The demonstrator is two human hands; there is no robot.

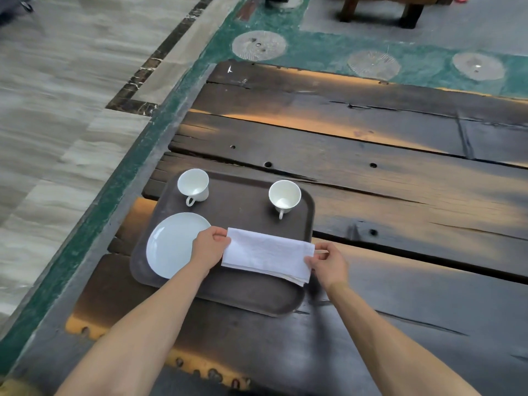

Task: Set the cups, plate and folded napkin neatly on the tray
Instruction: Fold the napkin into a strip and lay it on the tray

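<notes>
While both forearms reach in from the near edge, the folded napkin (267,257) is stretched between the two hands, its long axis running left to right across the near-right part of the tray (243,295). The left hand (207,248) pinches the napkin's left end, thumb on top; the right hand (328,265) pinches the right end, just past the tray's right rim. Both hands sit equally close to it, one at each short end, so the coming move looks like a joint lowering or squaring of the cloth parallel to the tray's near edge. I cannot tell whether the napkin already rests flat on the tray or hangs slightly above it.

Just left of the napkin, the white plate (171,244) lies in the tray's near-left corner, empty, partly under the left hand. Farther back stand two empty white cups: the left cup (193,185) in the far-left corner and the right cup (284,197) near the far-right corner, both upright with handles towards the person. Tray and all rest on the dark plank table (400,195).
</notes>
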